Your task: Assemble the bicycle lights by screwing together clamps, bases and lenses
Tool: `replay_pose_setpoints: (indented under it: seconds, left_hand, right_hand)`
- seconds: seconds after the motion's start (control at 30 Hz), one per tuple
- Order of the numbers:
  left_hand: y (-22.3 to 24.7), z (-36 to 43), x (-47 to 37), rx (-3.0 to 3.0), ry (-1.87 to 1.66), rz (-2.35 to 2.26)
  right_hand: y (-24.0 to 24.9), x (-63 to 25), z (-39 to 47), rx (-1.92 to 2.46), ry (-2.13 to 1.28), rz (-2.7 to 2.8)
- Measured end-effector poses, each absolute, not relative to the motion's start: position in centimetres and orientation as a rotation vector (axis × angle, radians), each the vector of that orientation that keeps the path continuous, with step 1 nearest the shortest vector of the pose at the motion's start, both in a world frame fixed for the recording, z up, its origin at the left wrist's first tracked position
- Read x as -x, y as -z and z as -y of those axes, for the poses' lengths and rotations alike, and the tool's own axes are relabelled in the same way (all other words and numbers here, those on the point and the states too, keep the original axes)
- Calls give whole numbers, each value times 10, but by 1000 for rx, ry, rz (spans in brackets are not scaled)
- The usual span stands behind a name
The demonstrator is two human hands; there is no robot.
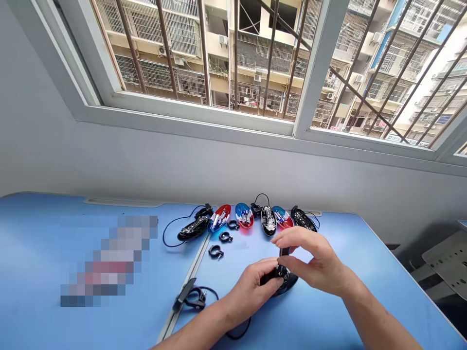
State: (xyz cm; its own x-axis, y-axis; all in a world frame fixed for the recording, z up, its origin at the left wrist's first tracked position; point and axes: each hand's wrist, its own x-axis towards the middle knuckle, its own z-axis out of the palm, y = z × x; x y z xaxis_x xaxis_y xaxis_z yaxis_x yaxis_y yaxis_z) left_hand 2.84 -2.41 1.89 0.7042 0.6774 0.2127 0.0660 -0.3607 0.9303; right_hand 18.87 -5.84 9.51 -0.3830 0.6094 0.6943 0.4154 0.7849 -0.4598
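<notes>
Black casing (288, 285) sits between the hands (257, 286) (318, 260), gripped by the left.

"Is the whole black housing (289, 283) visible?"
"No, the left hand (257, 282) and right hand (314, 260) cover part."
"The pixelated object (109, 262)?"
"Too blurred to identify."
"Both forearms (375, 311)?"
"Cut off below."

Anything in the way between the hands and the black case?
Nothing visible: the left hand grips the black case directly, and the right hand is close over it, at a small dark piece.
</notes>
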Motion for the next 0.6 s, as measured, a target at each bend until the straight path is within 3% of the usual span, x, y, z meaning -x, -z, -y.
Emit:
replay_pose_setpoints:
  seconds: [0.2, 0.6]
  left_hand:
    - [-25, 25, -29, -1832, -705, -587]
    - [-23, 21, -26, -1799, -651, -569]
  right_hand:
    - [-98, -188, 60, 828, -123, 1997]
    - [-99, -188, 63, 931, -193, 1997]
